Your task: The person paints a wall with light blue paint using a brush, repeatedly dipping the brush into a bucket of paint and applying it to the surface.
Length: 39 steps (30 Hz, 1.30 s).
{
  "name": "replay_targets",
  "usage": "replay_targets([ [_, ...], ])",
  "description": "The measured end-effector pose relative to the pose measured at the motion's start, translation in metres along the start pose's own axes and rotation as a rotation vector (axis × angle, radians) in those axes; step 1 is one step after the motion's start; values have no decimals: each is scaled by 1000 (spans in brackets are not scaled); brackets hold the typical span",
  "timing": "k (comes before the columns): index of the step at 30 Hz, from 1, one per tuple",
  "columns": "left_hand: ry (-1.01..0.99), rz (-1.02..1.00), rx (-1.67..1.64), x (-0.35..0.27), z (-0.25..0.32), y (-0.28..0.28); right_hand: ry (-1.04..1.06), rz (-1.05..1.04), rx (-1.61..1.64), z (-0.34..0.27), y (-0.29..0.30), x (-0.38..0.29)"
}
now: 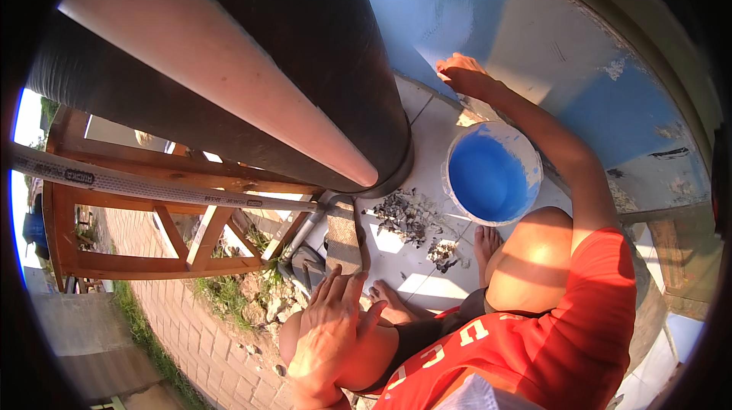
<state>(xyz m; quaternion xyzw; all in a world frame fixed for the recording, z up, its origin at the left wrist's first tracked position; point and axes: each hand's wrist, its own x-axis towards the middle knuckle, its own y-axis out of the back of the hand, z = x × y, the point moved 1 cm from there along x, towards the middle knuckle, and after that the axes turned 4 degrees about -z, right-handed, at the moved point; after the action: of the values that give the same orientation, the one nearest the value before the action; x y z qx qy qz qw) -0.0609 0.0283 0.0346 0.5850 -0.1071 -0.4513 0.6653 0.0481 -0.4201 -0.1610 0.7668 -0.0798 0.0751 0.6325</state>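
Note:
My right hand (464, 75) reaches out to the lower part of a blue and pale painted wall (566, 32), its fingers curled. Whether it holds something small cannot be made out. Below that forearm stands a round, paint-smeared white bucket (493, 172) with blue paint inside. My left hand (333, 310) is raised over my left knee, back of the hand in view, fingers extended and nothing in it. Heaps of paint chips or small rubble (403, 215) lie on the white floor tiles (426, 278) between the bucket and my feet.
A thick black column (366, 67) with a pink stripe rises beside the wall. A wooden railing (154, 267), a printed pale pipe (171, 190) and brick paving (189, 318) with grass are at left. A flat, rough-surfaced strip (343, 232) lies near the column's foot.

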Motion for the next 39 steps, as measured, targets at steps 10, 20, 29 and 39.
replay_targets([
  [10,-27,-14,7,5,8,2,-166,-211,350,-6,-11,23],
  [20,-73,-21,28,4,10,6,-66,-148,164,10,-59,29],
  [29,-33,-75,-12,7,4,2,-33,165,103,-34,71,-5],
  [39,-20,-66,-34,10,4,3,-55,-85,-9,-2,-32,-25],
])
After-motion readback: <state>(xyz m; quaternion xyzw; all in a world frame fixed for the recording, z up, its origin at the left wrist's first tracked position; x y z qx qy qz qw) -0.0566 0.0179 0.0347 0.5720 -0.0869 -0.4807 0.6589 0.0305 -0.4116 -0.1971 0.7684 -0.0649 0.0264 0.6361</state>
